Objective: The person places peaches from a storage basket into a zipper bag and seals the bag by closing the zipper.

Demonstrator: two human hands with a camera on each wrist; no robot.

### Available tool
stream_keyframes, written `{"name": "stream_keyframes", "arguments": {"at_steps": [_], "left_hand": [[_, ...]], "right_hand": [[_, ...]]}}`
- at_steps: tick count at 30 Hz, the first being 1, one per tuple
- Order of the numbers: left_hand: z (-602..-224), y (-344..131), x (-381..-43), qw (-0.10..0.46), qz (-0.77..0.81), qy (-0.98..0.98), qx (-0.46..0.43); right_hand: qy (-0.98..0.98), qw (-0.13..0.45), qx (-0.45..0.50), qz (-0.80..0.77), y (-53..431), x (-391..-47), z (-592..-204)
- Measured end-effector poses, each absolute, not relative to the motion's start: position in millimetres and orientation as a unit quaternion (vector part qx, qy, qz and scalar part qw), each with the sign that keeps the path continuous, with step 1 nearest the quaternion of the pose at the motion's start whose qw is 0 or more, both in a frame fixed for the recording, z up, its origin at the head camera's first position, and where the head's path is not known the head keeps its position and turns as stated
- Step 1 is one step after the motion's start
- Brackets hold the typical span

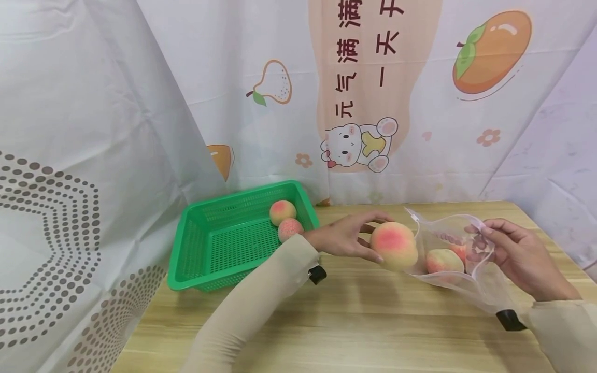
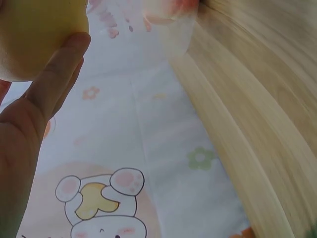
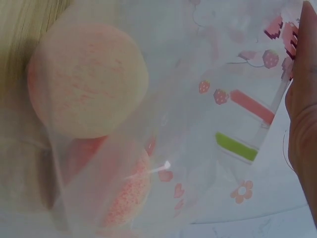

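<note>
A yellow peach with a pink blush (image 1: pixel 394 245) is gripped between the thumb and fingers of my left hand (image 1: pixel 342 235), right at the mouth of a clear plastic zip bag (image 1: pixel 448 286). In the left wrist view the same peach (image 2: pixel 42 37) shows at the upper left, fingers along its side. My right hand (image 1: pixel 524 254) pinches the bag's far rim and holds the mouth apart. Inside the bag lie a pale peach (image 1: pixel 444 260) and a redder one, partly covered; the right wrist view shows the pale peach (image 3: pixel 89 82) and the redder peach (image 3: pixel 126 191) through the film.
A green perforated basket (image 1: pixel 186 248) stands on the left of the wooden table (image 1: pixel 326 326). Two peaches lie at its right end: one peach (image 1: pixel 282 212) behind, another (image 1: pixel 290 228) partly behind the left wrist. A printed curtain (image 1: pixel 280 140) hangs behind the table.
</note>
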State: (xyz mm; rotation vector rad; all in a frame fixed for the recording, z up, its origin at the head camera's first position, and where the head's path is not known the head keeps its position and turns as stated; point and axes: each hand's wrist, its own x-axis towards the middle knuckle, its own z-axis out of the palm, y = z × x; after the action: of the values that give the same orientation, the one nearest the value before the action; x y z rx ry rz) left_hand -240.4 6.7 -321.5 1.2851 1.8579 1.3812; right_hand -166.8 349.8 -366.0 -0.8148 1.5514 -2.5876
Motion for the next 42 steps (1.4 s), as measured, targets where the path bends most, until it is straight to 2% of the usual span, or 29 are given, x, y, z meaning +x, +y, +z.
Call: {"name": "stream_keyframes", "arguments": {"at_steps": [5, 19, 36, 42], "left_hand": [[-322, 16, -236, 0.237, 0.510, 0.678, 0.474], [-321, 31, -226, 0.166, 0.475, 0.723, 0.473], [-316, 42, -211, 0.149, 0.434, 0.745, 0.485], [-316, 46, -206, 0.091, 0.360, 0.780, 0.503]], "right_hand": [[0.476, 0.017, -0.266, -0.838, 348, -166, -365], [0.471, 0.026, -0.281, -0.836, 346, -166, -364], [0.478, 0.020, -0.280, -0.833, 345, -166, -366], [0.483, 0.024, -0.286, -0.827, 345, -166, -365]]}}
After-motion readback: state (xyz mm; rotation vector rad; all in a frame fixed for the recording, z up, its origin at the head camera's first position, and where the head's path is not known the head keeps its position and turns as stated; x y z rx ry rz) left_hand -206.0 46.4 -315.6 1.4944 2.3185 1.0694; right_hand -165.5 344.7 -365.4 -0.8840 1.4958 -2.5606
